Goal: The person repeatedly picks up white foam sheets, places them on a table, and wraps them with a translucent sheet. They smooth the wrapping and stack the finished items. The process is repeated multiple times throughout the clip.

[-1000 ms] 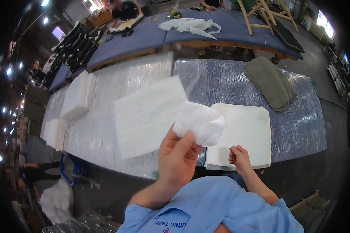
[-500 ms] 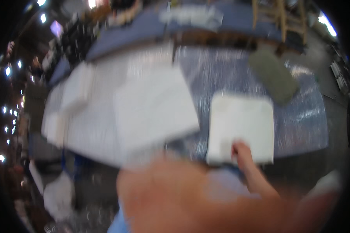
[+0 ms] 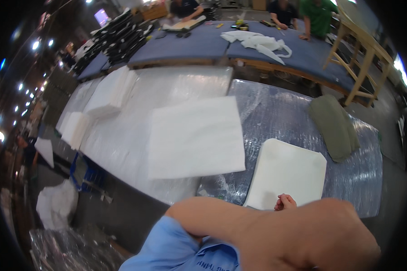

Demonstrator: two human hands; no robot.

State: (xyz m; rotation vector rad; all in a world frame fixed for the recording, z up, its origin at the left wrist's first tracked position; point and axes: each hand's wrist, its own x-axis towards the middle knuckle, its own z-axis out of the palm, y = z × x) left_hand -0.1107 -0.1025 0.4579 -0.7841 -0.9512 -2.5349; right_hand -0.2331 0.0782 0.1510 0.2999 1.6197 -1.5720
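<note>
Part of the right hand (image 3: pixel 285 203) hides behind the left arm (image 3: pixel 239 221).

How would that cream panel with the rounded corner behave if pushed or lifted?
It may hold its shape: the cream panel lies flat with a clean outline. Its broad, low form makes rolling or tipping unlikely. A push might slide it across the shiny plastic wrap.

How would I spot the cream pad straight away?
Find the plastic-covered table nearest the camera, then its bluish right side. At its near edge, by the right hand, lies the cream pad. Unlike the square-cornered white sheet to its left and the olive pieces farther right, it is cream with blunted far corners.
</note>
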